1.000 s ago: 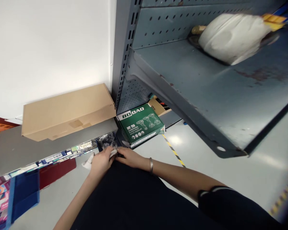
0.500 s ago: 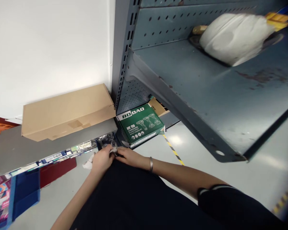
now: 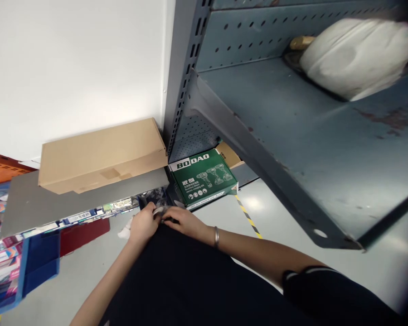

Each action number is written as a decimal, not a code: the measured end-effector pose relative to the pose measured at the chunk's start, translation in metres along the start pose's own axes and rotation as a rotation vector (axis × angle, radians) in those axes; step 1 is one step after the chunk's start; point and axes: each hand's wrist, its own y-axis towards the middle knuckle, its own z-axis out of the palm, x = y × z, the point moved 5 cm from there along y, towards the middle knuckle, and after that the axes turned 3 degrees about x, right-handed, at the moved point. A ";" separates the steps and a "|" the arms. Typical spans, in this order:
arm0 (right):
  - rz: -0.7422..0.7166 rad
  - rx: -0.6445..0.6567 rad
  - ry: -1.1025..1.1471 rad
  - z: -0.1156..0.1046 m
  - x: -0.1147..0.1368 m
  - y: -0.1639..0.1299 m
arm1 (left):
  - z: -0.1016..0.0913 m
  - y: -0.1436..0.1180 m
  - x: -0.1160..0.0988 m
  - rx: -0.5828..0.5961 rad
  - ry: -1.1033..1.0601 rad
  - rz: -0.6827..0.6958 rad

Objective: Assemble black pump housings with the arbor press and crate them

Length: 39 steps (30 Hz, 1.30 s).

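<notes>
My left hand and my right hand meet low down, in front of my dark clothing, both closed on a small whitish item pinched between the fingertips. A white scrap shows just left of my left hand. A metal bangle sits on my right wrist. A green BODAO drill box lies on the bottom shelf just beyond my hands.
A blue-grey metal shelf juts out at upper right with a white bundle on it. A flat cardboard box rests on a grey shelf at left. Blue bins and packaged goods stand lower left. Yellow-black floor tape runs behind.
The view has shifted slightly, so the shelves sit a little further right. My hands stay together on the small item with only slight finger movement.
</notes>
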 end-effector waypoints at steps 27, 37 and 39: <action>0.350 -0.028 1.579 0.008 0.016 -0.005 | -0.020 -0.027 0.001 -0.209 -0.388 0.398; 0.158 -0.198 1.351 0.005 0.022 0.009 | -0.028 -0.028 -0.010 -0.206 -0.516 0.424; 0.161 -0.186 1.345 0.008 0.023 0.010 | -0.025 -0.025 -0.009 -0.218 -0.542 0.408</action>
